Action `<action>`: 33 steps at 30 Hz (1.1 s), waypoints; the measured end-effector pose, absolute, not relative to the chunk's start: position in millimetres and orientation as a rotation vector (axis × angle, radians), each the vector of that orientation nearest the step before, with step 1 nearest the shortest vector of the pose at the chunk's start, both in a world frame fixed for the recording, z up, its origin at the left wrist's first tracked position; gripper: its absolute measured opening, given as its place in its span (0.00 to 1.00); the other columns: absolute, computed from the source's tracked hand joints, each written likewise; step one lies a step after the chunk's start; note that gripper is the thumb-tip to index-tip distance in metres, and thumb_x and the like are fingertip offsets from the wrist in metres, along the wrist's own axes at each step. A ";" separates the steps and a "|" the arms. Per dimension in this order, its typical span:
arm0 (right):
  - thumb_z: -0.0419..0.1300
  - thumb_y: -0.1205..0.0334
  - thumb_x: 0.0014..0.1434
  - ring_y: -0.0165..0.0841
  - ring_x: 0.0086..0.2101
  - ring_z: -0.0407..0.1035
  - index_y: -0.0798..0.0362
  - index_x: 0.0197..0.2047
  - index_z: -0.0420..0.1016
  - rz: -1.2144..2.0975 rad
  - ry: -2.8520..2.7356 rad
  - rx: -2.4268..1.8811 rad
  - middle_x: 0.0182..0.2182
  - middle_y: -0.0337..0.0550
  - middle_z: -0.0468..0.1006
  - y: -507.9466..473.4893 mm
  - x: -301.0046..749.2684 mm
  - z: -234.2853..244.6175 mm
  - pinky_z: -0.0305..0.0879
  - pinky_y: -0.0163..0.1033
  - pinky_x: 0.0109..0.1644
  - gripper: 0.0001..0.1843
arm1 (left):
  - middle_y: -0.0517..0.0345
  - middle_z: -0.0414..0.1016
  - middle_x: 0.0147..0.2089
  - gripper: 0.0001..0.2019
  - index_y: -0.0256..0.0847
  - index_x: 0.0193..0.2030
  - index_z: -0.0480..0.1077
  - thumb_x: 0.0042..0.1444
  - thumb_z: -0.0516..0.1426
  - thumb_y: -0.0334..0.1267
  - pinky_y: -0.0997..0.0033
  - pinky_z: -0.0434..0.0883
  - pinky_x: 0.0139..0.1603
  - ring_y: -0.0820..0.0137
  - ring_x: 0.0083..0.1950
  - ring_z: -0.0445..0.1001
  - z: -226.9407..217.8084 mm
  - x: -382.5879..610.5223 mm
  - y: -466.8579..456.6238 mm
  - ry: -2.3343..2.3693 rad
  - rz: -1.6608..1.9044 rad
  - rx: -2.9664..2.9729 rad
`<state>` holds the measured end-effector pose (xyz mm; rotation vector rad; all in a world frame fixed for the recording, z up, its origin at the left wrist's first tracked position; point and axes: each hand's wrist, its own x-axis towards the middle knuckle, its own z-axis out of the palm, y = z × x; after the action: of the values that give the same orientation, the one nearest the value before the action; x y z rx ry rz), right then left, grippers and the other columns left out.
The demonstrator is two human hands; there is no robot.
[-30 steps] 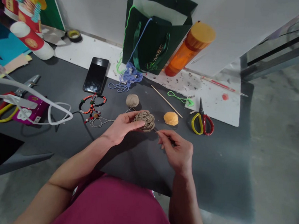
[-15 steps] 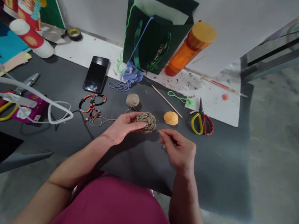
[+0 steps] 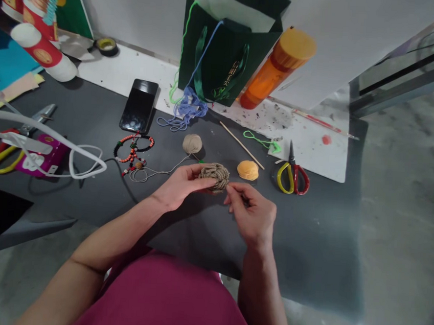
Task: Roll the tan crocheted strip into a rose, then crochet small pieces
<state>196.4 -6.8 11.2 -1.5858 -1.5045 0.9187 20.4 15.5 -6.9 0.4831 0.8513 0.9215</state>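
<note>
Between the thumb and fingers of my left hand (image 3: 181, 186) is a round, ruffled crocheted piece (image 3: 218, 176) in grey-brown yarn. My right hand (image 3: 252, 211) is closed in a pinch at the piece's right edge. It grips a thin tool, apparently a crochet hook, almost wholly hidden by the fingers. A ball of matching yarn (image 3: 192, 144) lies just beyond my left hand, its strand trailing left across the table. Close to the right fingertips sits a small yellow-orange yarn ball (image 3: 248, 170).
Scissors (image 3: 292, 174) and a wooden stick (image 3: 242, 145) lie to the right. Further back stand a dark green paper bag (image 3: 223, 60) and an orange bottle (image 3: 270, 72). A phone (image 3: 139, 106), a beaded bracelet (image 3: 133, 147) and a white cable (image 3: 74, 149) are leftward.
My right hand has moved slightly left, closer to the crocheted piece, so the thin tool's shaft no longer shows. The piece has tilted a little in my left hand.
</note>
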 end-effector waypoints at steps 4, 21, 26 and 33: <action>0.63 0.57 0.58 0.26 0.16 0.67 0.52 0.31 0.81 0.972 -1.510 -1.593 0.17 0.35 0.76 -5.6 197.4 9.8 0.65 0.31 0.23 0.10 | 0.51 0.84 0.46 0.21 0.39 0.47 0.82 0.43 0.73 0.35 0.63 0.75 0.50 0.67 0.44 0.79 -6.9 19.0 15.5 0.845 0.952 0.478; 0.63 0.56 0.57 0.28 0.18 0.70 0.52 0.31 0.79 0.933 -1.437 -1.630 0.19 0.38 0.80 -10.3 195.2 6.8 0.69 0.32 0.25 0.08 | 0.54 0.84 0.41 0.21 0.39 0.43 0.82 0.41 0.75 0.40 0.67 0.77 0.45 0.70 0.40 0.80 -3.5 24.1 13.1 0.842 1.012 0.381; 0.64 0.57 0.57 0.28 0.18 0.70 0.52 0.30 0.79 0.948 -1.419 -1.628 0.19 0.39 0.80 -10.2 196.9 6.2 0.68 0.33 0.24 0.09 | 0.52 0.85 0.44 0.20 0.39 0.45 0.82 0.43 0.74 0.38 0.63 0.76 0.50 0.68 0.41 0.80 -4.1 25.1 12.0 0.853 0.999 0.394; 0.65 0.57 0.56 0.28 0.17 0.70 0.53 0.30 0.80 0.933 -1.422 -1.630 0.19 0.39 0.80 -10.0 199.6 8.1 0.68 0.33 0.23 0.09 | 0.50 0.85 0.45 0.22 0.39 0.46 0.82 0.42 0.74 0.37 0.60 0.75 0.54 0.66 0.44 0.81 -4.5 24.3 12.0 0.861 0.995 0.395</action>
<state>199.6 -10.0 8.1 -1.6295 -1.4219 0.9335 24.3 12.0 -4.5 0.3947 0.8605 0.9951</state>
